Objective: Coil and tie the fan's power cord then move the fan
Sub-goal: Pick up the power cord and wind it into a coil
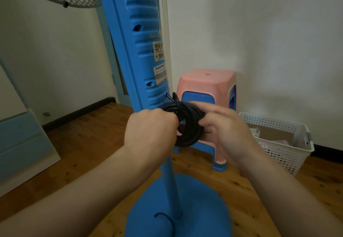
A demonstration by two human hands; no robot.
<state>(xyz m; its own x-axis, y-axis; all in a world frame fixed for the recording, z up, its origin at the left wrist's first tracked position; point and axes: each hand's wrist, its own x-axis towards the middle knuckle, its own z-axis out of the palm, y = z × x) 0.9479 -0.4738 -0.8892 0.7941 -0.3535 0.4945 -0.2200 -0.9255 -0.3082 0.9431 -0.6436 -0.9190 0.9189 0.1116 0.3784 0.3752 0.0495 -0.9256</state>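
Both hands grip coiled black cord (pixel 187 125) beside blue fan (pixel 143 51): left hand (pixel 150 127) fisted, right hand (pixel 222 129) fingers pinching.

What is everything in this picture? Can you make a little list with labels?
fan: blue stand fan, round base on the wood floor
cord: black, wound into a coil, held in front of the fan's pole
left hand: grips the coil's left side
right hand: fingers curled round the coil's right side
stool: pink one stacked on a blue one, behind the fan
basket: white, by the wall on the right
tie: none that I can see
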